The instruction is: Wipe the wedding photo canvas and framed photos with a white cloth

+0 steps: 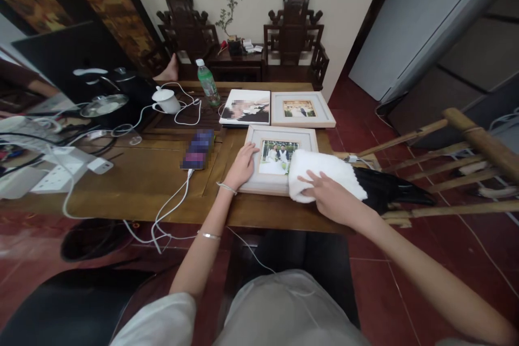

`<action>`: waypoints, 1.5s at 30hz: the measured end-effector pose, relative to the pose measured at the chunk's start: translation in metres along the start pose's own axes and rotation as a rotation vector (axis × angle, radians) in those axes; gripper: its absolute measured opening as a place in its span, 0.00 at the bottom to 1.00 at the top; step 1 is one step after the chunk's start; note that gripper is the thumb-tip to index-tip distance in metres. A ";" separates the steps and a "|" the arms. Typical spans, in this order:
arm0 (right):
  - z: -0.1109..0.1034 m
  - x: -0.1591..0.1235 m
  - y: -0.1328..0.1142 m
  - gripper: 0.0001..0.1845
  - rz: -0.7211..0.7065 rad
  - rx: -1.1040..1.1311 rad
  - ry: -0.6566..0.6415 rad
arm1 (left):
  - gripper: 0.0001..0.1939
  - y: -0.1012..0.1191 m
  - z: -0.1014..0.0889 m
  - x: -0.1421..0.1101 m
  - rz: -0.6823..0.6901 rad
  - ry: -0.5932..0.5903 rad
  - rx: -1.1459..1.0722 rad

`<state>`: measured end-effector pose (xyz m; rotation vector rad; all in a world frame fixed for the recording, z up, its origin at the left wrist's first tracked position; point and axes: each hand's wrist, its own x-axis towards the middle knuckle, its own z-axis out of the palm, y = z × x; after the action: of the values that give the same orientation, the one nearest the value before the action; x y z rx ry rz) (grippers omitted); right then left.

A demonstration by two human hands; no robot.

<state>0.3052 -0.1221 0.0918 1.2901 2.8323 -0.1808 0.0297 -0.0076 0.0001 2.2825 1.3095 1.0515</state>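
Nearest, a black seat (pixel 77 308) is at the lower left, with a dark bin (pixel 93 238) on the floor beyond it, its inside too dark to read. A white cable (pixel 172 205) hangs over the table (pixel 133 197) edge and runs up to the phone (pixel 198 150).

The frame (pixel 253 179) lies flat near the front edge, holding a photo of two people. The left hand (pixel 243 164) rests on its left side, open, fingers slightly spread. The right hand (pixel 324 192) presses a folded white cloth (pixel 336 168) over its right corner, fingers partly bent; whether they pinch it I cannot tell. The cloth covers part of the photo. A black bag-like thing (pixel 389 186) is just beside the cloth, by a bamboo chair (pixel 425 140).

Left of the phone, a power strip (pixel 62 169) sits among tangled cables. Behind are a lidded pot (pixel 106 110) and a lidded mug (pixel 166 100), contents unclear, and a capped green bottle (pixel 208 84). Beyond the frame, a photo panel (pixel 245 106) and a second frame (pixel 325 109) lie side by side.

Farther off, a bare foot (pixel 169 70) shows, and a plant (pixel 230 8) stands in a pot between two dark chairs (pixel 294 32).
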 end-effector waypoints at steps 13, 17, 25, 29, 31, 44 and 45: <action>0.008 0.095 0.061 0.30 0.254 -0.143 0.239 | 0.17 -0.002 0.000 -0.003 0.015 0.046 -0.057; 0.012 0.091 0.050 0.25 0.182 -0.146 0.200 | 0.19 -0.001 -0.001 -0.004 0.019 0.059 -0.084; 0.015 0.024 -0.026 0.25 -0.086 -0.009 0.119 | 0.21 0.002 -0.002 -0.005 -0.015 0.059 -0.115; 0.021 0.027 -0.029 0.27 -0.106 0.040 0.138 | 0.20 0.002 -0.003 -0.005 -0.019 0.039 -0.106; 0.024 0.044 -0.013 0.26 -0.047 -0.016 0.157 | 0.20 0.002 -0.003 -0.005 -0.014 0.030 -0.103; 0.019 0.105 0.039 0.19 0.083 -0.100 0.188 | 0.20 0.002 -0.001 -0.007 -0.011 0.065 -0.091; 0.021 0.095 0.028 0.18 0.048 -0.092 0.163 | 0.20 0.003 0.000 -0.007 -0.013 0.070 -0.091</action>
<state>0.2635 -0.0347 0.0619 1.4127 2.8984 0.0588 0.0288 -0.0154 -0.0013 2.1864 1.2741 1.1712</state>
